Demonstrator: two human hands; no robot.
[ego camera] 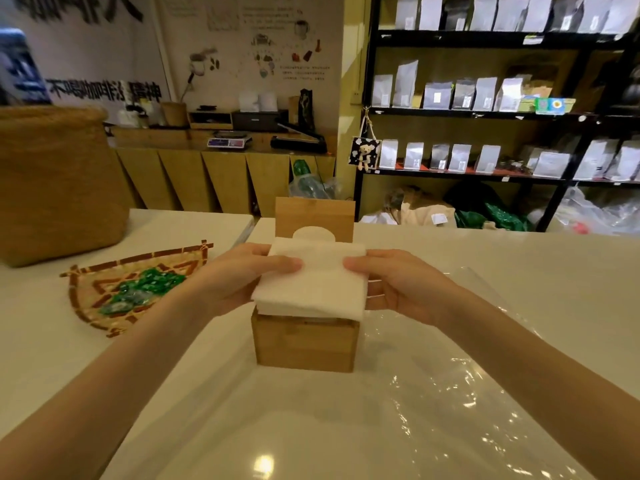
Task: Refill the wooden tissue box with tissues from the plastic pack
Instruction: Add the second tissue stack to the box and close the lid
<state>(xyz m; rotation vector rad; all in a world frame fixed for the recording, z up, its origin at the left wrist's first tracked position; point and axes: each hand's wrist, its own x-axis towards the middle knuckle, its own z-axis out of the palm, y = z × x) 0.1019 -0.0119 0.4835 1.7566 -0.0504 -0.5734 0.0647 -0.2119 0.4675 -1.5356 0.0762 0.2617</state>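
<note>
A square wooden tissue box [304, 344] stands on the white table in front of me. Its hinged lid [314, 216] is raised upright behind it, showing an oval slot. A white stack of tissues [313, 282] sits just over the box's open top, its lower edge at the rim. My left hand [239, 275] grips the stack's left side, thumb on top. My right hand [388, 282] grips the right side the same way. The empty clear plastic pack [460, 386] lies flat and crinkled on the table to the right and in front of the box.
A woven bamboo tray [104, 289] with green wrapped sweets lies to the left. A large woven basket [59, 181] stands at the far left. Beyond the table are a wooden counter [221, 168] and black shelves [485, 112] of white pouches.
</note>
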